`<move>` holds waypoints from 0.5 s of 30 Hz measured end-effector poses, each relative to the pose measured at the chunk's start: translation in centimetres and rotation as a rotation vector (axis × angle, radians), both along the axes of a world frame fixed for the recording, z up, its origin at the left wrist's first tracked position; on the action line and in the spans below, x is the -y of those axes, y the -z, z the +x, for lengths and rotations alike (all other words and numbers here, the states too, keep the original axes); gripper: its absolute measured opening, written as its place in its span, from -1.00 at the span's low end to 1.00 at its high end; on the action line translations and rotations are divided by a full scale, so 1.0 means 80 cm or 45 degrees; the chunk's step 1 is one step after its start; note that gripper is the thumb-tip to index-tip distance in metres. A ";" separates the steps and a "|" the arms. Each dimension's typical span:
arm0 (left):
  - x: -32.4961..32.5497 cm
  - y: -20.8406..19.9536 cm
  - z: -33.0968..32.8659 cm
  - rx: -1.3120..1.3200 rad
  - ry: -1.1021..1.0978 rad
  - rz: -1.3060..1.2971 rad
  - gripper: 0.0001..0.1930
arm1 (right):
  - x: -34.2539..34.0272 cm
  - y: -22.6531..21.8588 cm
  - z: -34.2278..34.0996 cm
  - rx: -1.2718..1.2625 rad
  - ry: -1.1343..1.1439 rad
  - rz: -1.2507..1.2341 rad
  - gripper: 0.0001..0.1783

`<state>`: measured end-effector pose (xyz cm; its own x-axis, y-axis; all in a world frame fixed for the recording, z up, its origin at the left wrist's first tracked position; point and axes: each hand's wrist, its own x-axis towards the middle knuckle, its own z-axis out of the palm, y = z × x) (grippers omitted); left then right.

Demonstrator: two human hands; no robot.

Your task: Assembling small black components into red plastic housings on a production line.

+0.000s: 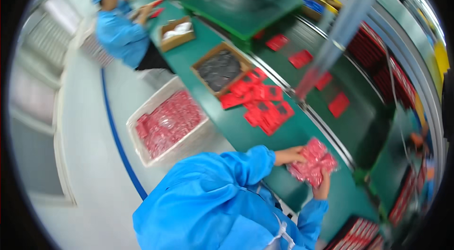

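Observation:
Above the green bench (217, 117), both my hands hold a bundle of pinkish-red pieces in shiny clear plastic bags (313, 161). My left hand (294, 155) grips its left edge, fingers closed on the plastic. At the lower right edge, my right hand (323, 186) closes round the bundle too; some of its fingers are hidden. A loose pile of flat red pieces (265, 103) with dark patches lies beyond my left hand on the bench.
Past the pile stand a carton of black pieces (220, 68) and a carton of white pieces (177, 32). A white bin (135, 139) of red bagged pieces sits left of the bench. Red pieces lie on the conveyor (302, 80). A co-worker (120, 32) works farther along.

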<state>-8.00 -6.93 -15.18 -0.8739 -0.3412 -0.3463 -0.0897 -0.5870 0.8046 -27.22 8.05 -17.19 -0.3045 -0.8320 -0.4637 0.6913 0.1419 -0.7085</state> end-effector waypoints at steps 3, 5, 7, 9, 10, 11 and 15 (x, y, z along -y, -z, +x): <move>-0.009 0.008 -0.015 0.127 -0.194 -0.176 -0.13 | 0.019 -0.009 -0.017 -0.153 -0.006 0.072 -0.40; -0.014 -0.007 -0.007 0.191 -0.234 -0.160 -0.08 | 0.020 -0.009 -0.017 -0.400 0.153 0.141 -0.23; -0.018 -0.014 0.002 0.260 -0.279 -0.151 -0.11 | 0.007 -0.016 -0.008 -0.498 0.146 0.271 -0.17; -0.022 0.009 0.004 0.260 -0.342 -0.287 -0.09 | -0.010 -0.054 0.023 -0.656 0.162 0.582 -0.04; -0.021 0.022 0.003 0.297 -0.380 -0.375 -0.08 | -0.018 -0.047 0.037 -0.696 0.143 0.565 -0.02; -0.019 0.002 0.011 0.454 -0.334 -0.526 -0.02 | -0.032 -0.039 0.047 -0.769 0.127 0.504 0.00; -0.031 0.031 0.026 0.406 -0.426 -1.112 0.12 | -0.039 0.012 0.051 -0.809 0.320 0.242 -0.25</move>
<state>-5.90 -4.48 -17.64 -0.5952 -0.8015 -0.0575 -0.3151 0.1669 0.9343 -23.16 11.21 -18.12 -0.7365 -0.6234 -0.2627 0.1801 0.1937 -0.9644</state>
